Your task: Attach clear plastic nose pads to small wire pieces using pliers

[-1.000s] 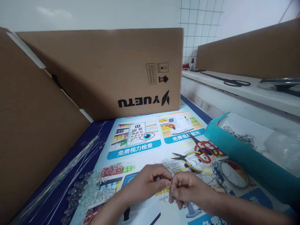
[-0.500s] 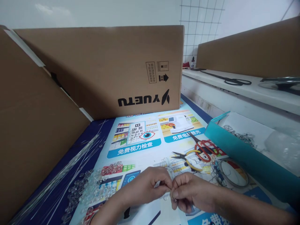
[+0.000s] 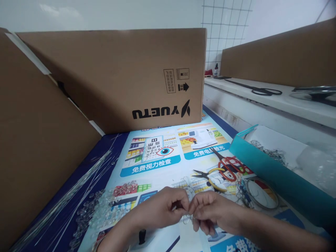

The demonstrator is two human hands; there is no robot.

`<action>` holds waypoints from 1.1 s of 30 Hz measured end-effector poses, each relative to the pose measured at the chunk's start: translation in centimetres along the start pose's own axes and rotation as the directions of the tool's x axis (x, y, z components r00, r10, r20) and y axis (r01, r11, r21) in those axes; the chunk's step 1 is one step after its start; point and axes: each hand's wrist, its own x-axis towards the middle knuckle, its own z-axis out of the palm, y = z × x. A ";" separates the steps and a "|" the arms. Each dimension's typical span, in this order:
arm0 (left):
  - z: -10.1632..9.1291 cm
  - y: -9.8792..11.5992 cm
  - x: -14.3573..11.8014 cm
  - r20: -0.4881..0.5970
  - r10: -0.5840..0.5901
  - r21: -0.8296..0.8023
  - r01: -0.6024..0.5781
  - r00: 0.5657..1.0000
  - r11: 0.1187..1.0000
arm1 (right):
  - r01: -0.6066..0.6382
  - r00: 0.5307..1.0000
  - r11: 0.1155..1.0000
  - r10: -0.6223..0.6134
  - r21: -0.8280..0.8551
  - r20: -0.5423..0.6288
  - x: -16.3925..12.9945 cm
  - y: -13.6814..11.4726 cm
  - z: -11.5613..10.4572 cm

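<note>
Both hands meet fingertip to fingertip low in the middle of the view. My left hand [image 3: 165,208] pinches, thumb against forefinger, on a thin wire [image 3: 186,220]. My right hand [image 3: 214,211] is closed on the same wire, with its fingers curled. A small loop of the wire hangs below the fingertips; its ends are hidden by my fingers. Just beyond the hands lie loose thin wire loops [image 3: 185,182]. Yellow-handled pliers [image 3: 210,178] rest past the right hand, touching or close to red-handled scissors [image 3: 231,168].
Clear beads [image 3: 105,210] are spread at the left, beside long straight wires [image 3: 78,185]. A wire coil [image 3: 262,192] lies right, near a teal box [image 3: 278,178] holding wire pieces and a plastic bag. A cardboard panel [image 3: 118,77] stands behind; black scissors [image 3: 265,91] lie on the ledge.
My fingertips have shifted slightly left, and the right hand has turned a little. The wire loop below them shows a bit differently. Nothing else has moved.
</note>
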 end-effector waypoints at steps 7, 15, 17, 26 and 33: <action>-0.1 -0.2 0.0 0.027 -0.029 -0.156 0.033 0.999 0.987 | -0.136 0.974 0.966 0.171 -0.221 0.146 -0.4 -0.4 0.3; -0.1 0.1 0.1 0.018 -0.069 -0.210 0.071 0.997 0.975 | -0.007 0.980 0.755 0.137 -0.656 0.146 -1.8 -1.0 0.3; -0.1 0.0 0.1 0.015 -0.077 -0.226 0.079 0.997 0.971 | 0.003 0.992 0.692 0.088 -0.722 0.088 -1.8 -1.2 0.4; 0.2 -0.3 0.2 0.013 -0.096 -0.230 0.096 0.995 0.968 | 0.109 0.989 0.596 -0.142 -0.795 0.029 -1.8 -2.2 0.8; 0.2 -0.1 0.2 0.024 -0.100 -0.260 0.102 0.995 0.960 | 0.148 0.983 0.603 -0.179 -0.784 0.047 -1.7 -2.2 1.2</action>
